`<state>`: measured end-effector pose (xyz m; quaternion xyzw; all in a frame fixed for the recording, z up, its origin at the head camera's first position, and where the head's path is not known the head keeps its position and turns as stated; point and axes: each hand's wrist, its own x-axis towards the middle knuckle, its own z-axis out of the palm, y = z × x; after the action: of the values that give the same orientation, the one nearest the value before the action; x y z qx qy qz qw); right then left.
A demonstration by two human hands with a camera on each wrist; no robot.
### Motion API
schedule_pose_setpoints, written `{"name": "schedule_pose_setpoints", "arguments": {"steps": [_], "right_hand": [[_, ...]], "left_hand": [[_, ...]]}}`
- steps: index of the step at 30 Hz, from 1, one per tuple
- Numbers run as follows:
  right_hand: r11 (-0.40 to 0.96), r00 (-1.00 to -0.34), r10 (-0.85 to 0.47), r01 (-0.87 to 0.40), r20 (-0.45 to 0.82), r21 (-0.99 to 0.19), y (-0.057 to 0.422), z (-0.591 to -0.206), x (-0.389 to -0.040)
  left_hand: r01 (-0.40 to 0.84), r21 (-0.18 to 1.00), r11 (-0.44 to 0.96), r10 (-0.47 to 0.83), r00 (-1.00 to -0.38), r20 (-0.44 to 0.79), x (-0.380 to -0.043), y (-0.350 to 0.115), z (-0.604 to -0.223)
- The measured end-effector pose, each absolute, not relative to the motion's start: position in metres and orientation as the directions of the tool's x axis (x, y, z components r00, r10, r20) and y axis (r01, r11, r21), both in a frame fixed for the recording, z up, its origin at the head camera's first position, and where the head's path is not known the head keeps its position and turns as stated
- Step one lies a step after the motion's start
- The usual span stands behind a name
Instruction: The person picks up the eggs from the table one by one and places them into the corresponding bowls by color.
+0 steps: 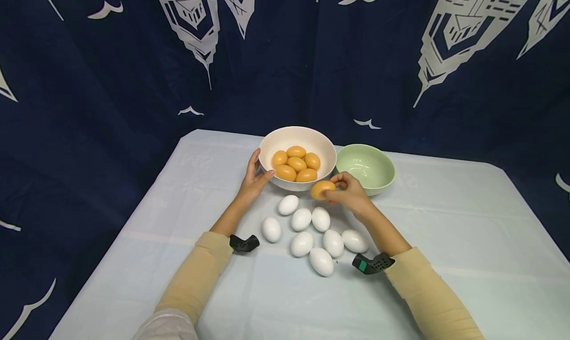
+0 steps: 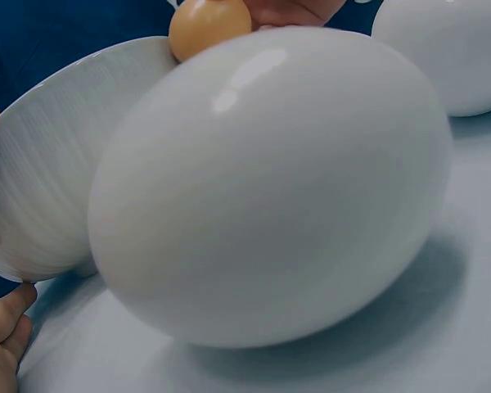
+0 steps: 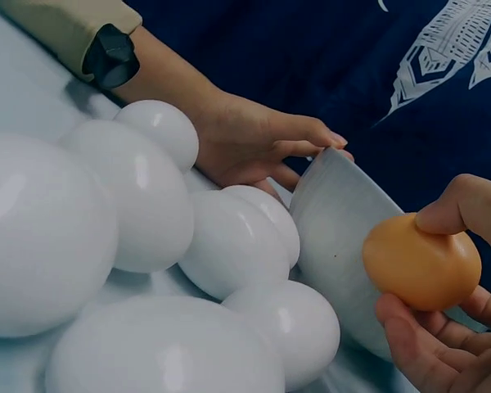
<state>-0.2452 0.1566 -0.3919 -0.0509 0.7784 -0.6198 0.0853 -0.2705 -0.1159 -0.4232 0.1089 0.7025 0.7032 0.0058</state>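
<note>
My left hand (image 1: 254,181) grips the left side of a white bowl (image 1: 321,146), its thumb at the rim and the fingers along the outer wall. Several orange eggs (image 1: 296,165) lie inside this bowl. Between thumb and fingers, my right hand (image 1: 352,195) pinches another orange egg (image 1: 322,189), held just outside the bowl's front right rim. In the right wrist view the held egg (image 3: 421,262) shows in front of the bowl's outer wall. Several white eggs (image 1: 302,244) lie loose on the table between my forearms; one white egg (image 2: 270,196) fills much of the left wrist view.
A green bowl (image 1: 384,170) stands right beside the white bowl, behind my right hand, with nothing visible inside. A pale cloth covers the table (image 1: 454,221). Behind the table hangs a dark blue curtain (image 1: 285,72) with white prints.
</note>
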Motion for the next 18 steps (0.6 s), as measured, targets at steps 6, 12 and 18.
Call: {"name": "schedule_pose_setpoints", "arguments": {"steps": [6,12,18], "right_hand": [[0.125,-0.975,-0.219,0.013,-0.04,-0.992,0.156,-0.385,-0.245],[0.11,-0.977,-0.211,0.005,-0.029,-0.994,0.155,-0.377,-0.248],[0.118,-0.978,-0.204,0.014,-0.038,-0.993,0.152,-0.37,-0.25]], "left_hand": [[0.149,0.989,-0.028,0.164,-0.975,0.151,-0.271,-0.116,-0.423],[0.14,0.99,-0.019,0.163,-0.977,0.141,-0.271,-0.116,-0.422],[0.137,0.991,-0.01,0.159,-0.978,0.137,-0.271,-0.116,-0.423]]}}
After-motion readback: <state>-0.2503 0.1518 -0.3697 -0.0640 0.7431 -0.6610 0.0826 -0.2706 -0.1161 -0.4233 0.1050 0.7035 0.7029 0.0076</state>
